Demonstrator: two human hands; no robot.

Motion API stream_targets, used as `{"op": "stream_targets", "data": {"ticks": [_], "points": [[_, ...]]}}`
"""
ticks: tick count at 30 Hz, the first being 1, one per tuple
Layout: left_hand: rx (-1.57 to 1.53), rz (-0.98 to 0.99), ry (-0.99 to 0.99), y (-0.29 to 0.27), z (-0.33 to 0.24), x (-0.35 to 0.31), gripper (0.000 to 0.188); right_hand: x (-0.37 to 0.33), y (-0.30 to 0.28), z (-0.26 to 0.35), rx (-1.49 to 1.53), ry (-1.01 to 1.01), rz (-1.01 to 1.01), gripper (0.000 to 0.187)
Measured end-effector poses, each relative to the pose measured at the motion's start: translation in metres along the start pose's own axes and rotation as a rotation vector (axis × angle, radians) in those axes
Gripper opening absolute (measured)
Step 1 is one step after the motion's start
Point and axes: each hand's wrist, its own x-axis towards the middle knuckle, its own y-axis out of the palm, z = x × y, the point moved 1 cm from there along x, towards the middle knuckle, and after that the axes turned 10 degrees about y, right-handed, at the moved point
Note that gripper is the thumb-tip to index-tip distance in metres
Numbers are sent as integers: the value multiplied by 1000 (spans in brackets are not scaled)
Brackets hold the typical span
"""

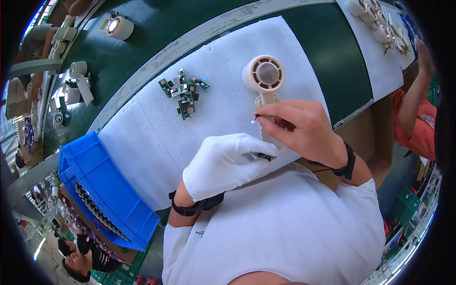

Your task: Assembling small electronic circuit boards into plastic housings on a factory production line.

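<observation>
A cream handheld fan [266, 74] lies on the white foam sheet [228, 52], its round head away from me and its handle toward me. My left hand [221, 164], in a white glove, is closed around a small dark circuit board [267, 156] beside the handle's near end. Over the handle, my bare right hand [306, 130] pinches a thin wire with a small white connector [254, 121]. The hand hides much of the handle. Several green circuit boards [185, 105] are heaped on the sheet, left of the fan.
A blue plastic bin [111, 178] stands tilted at my left. More fan parts [119, 28] rest on the green conveyor [156, 28] beyond the sheet. Fan heads [368, 12] stand at the far right, near another person's arm [420, 90]. A cardboard box [375, 137] is at my right.
</observation>
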Motion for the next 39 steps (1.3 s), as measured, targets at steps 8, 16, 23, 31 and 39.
{"op": "stream_targets", "data": {"ticks": [8, 16, 23, 31, 39], "points": [[-381, -543, -205, -18, 0, 13, 23, 14, -2, -12, -66, -43, -18, 17], [-409, -378, -156, -6, -14, 38, 25, 25, -12, -20, -88, -106, 64, 19], [-404, -523, -96, -11, -10, 46, 29, 29, -18, -22, -172, -149, 45, 19], [-297, -670, -44, -10, -4, 55, 33, 38, -21, -26, -93, -183, -53, 15], [-192, -616, 112, -18, 1, 43, 34, 44, -9, -6, -17, -190, -84, 14]]}}
